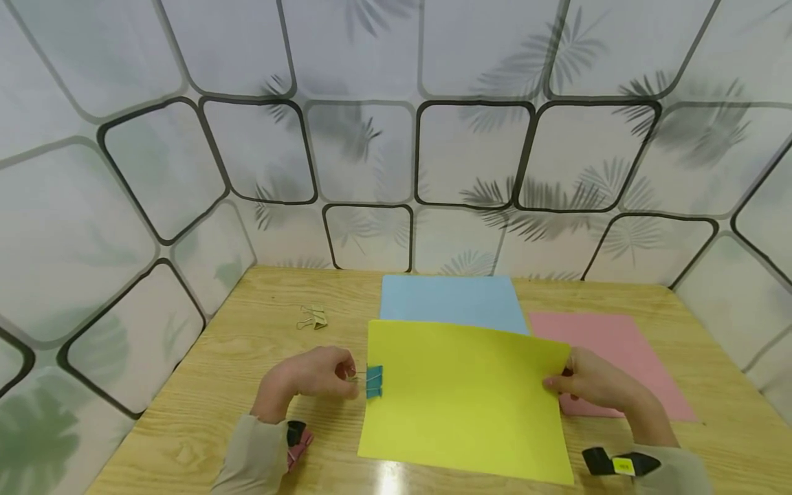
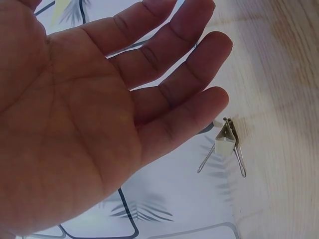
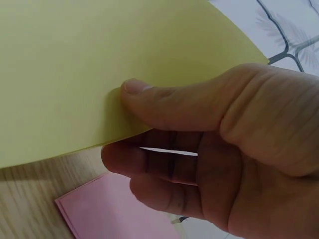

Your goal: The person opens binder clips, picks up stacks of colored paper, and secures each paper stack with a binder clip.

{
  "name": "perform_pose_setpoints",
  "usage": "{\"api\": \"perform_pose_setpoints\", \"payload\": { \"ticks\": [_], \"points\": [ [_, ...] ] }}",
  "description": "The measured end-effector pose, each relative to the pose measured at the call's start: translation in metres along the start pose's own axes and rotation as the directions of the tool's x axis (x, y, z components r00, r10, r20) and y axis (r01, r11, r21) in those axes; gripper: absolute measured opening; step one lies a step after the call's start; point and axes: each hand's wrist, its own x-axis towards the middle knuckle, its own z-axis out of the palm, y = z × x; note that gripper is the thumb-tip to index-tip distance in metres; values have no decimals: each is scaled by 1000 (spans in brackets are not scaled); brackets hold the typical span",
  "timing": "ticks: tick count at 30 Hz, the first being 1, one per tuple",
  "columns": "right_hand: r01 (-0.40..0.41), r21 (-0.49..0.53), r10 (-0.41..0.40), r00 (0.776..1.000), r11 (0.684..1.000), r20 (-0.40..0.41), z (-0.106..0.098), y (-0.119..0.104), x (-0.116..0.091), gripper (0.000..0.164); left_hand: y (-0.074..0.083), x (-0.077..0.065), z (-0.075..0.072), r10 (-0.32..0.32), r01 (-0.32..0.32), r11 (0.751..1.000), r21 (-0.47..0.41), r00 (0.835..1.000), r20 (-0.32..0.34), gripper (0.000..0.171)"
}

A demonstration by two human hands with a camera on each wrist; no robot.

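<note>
A yellow sheet of paper (image 1: 464, 399) is lifted off the table, with a blue binder clip (image 1: 374, 382) on its left edge. My left hand (image 1: 312, 373) has thumb and index finger at the clip's wire handles, pinching them; its other fingers (image 2: 169, 74) extend loosely in the left wrist view, where the clip is out of sight. At the sheet's right edge, my right hand (image 1: 597, 378) pinches the paper, thumb on top and fingers underneath. In the right wrist view the thumb (image 3: 174, 107) presses on the yellow surface.
Blue paper (image 1: 448, 299) lies behind the yellow sheet, and pink paper (image 1: 609, 350) to the right. A pale yellow binder clip (image 1: 318, 316) rests at the back left. Beside my left sleeve is a pink binder clip (image 1: 300, 450), partly hidden. A patterned curtain (image 1: 371, 151) surrounds the table.
</note>
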Motion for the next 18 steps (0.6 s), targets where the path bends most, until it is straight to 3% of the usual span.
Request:
{"api": "perform_pose_setpoints", "payload": {
  "ticks": [8, 18],
  "points": [
    [18, 15, -18, 1000, 1000, 21, 0, 3, 1, 34, -2, 2, 1, -1, 1, 1000, 8, 1000, 11, 25],
    [23, 46, -25, 998, 999, 57, 2, 5, 2, 27, 0, 3, 2, -19, 18, 1000, 10, 999, 44, 17]
  ]
}}
